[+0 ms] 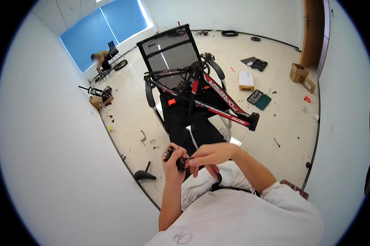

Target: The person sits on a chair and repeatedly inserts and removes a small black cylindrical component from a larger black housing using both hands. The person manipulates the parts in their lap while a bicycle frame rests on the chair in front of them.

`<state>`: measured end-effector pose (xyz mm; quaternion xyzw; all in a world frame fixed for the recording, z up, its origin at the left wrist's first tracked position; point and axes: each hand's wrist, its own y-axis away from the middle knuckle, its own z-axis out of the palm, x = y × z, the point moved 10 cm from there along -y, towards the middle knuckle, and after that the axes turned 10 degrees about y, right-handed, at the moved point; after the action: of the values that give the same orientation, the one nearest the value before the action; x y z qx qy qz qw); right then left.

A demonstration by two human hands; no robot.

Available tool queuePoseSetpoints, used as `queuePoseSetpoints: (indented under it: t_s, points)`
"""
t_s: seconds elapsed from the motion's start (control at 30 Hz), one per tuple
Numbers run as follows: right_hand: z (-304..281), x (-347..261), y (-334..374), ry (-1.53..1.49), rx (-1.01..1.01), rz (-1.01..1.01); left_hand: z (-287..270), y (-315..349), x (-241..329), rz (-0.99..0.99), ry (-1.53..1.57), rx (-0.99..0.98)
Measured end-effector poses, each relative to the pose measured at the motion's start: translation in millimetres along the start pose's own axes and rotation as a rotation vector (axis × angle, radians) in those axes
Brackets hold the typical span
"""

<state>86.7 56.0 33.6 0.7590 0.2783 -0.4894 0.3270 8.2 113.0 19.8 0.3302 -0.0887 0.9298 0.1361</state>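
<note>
In front of my waist, my left hand (174,166) is wrapped round a small black bicycle part (180,164) whose exact kind I cannot make out. From the right, my right hand (213,155) reaches over with its thumb and forefinger pinched at the part's near side; its other fingers hang lower. Beyond my hands a black, red and white bicycle frame (222,96) lies across a black mesh-backed chair (168,55). The crank and chainring (205,67) sit near the chair's right armrest. An orange-red piece (171,102) lies by the frame on the left.
A saddle (144,175) lies on the floor at left. To the right are a green tool case (258,99), a white-topped box (246,80), a black tool case (258,64) and cardboard boxes (299,73). Another person (105,61) bends by the window. Walls stand on both sides.
</note>
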Motion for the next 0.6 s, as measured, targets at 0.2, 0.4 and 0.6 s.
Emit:
queuePoseSetpoints:
  t_s: [0.2,0.4,0.6]
  points:
    - [-18.5,15.3,-6.2,0.221,0.317,0.060,-9.5,-2.1,20.4,0.098,-0.044,0.124]
    - [-14.3,33.7,-16.5,0.297,0.569,0.066,-14.5,12.7,48.8,0.764,-0.698,0.167]
    - [-8.0,23.1,-8.8,-0.485,0.290,-0.205,14.5,20.8,30.6,0.916,-1.083,-0.118]
